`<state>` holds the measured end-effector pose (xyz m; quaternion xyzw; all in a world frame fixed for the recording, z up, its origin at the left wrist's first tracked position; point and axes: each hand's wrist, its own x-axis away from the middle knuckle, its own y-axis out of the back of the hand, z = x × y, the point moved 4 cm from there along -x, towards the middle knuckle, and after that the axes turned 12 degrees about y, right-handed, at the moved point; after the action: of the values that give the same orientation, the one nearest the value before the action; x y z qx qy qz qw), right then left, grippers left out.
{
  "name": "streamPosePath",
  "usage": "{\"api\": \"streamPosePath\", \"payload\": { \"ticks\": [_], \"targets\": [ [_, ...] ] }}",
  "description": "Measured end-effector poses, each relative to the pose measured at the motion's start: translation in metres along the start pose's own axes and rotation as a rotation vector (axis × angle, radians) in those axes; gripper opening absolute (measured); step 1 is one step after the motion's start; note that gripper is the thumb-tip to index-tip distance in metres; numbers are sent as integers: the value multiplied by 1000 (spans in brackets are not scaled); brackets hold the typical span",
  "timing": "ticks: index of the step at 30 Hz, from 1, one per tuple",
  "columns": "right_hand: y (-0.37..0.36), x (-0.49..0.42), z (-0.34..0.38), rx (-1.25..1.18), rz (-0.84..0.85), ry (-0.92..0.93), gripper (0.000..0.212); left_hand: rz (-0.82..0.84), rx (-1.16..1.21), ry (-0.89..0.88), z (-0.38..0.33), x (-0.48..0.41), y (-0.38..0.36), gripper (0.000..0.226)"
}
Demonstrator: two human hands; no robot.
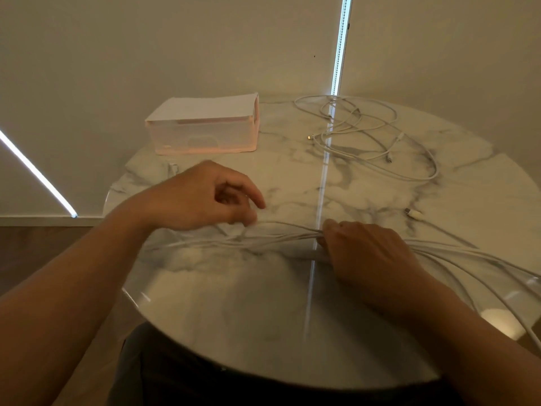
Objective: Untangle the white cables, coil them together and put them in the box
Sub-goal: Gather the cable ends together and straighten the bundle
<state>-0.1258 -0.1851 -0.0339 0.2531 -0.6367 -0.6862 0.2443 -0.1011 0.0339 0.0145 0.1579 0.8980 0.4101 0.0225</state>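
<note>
A bundle of several white cables (278, 238) lies stretched across the near middle of the round marble table (263, 303). My right hand (369, 256) grips the bundle, and its strands fan out past the table's right edge. My left hand (205, 197) hovers over the bundle's left part with curled fingers, pinching one strand between thumb and fingertip. More white cables (366, 133) lie in a loose tangle at the far right of the table. A translucent pinkish box (205, 127) stands at the far left, white sheet on top.
A single cable plug (414, 213) lies on the table right of centre. A small white piece (173, 167) sits in front of the box. The table stands near a beige wall; a bright strip of light reflects down the tabletop.
</note>
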Motion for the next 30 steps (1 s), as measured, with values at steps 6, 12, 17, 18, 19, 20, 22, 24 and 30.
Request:
{"api": "streamPosePath", "payload": {
  "ticks": [6, 12, 17, 18, 19, 20, 22, 24, 30],
  "targets": [
    [-1, 2, -4, -4, -38, -33, 19, -266, -51, 6, 49, 24, 37, 49],
    [3, 5, -4, -10, -35, -58, 23, -112, -235, -110, 47, 26, -16, 39],
    [4, 12, -14, 26, -48, -119, 19, -154, -366, -266, 41, 15, -29, 25],
    [3, 13, -15, 37, -54, -118, 19, -165, -405, -272, 41, 12, -30, 20],
    [2, 15, -16, 44, -61, -116, 19, -159, -423, -263, 42, 8, -30, 17],
    [1, 16, -18, 51, -67, -115, 19, -140, -423, -243, 42, 6, -29, 17],
    [-1, 20, -21, 69, -74, -120, 22, -120, -426, -206, 45, 5, -28, 27],
    [-1, 23, -23, 66, -80, -124, 24, -149, -444, -184, 48, 6, -24, 39],
    [-1, 27, -16, 33, -100, -96, 32, -263, -551, -243, 53, 6, -4, 53]
  ]
}}
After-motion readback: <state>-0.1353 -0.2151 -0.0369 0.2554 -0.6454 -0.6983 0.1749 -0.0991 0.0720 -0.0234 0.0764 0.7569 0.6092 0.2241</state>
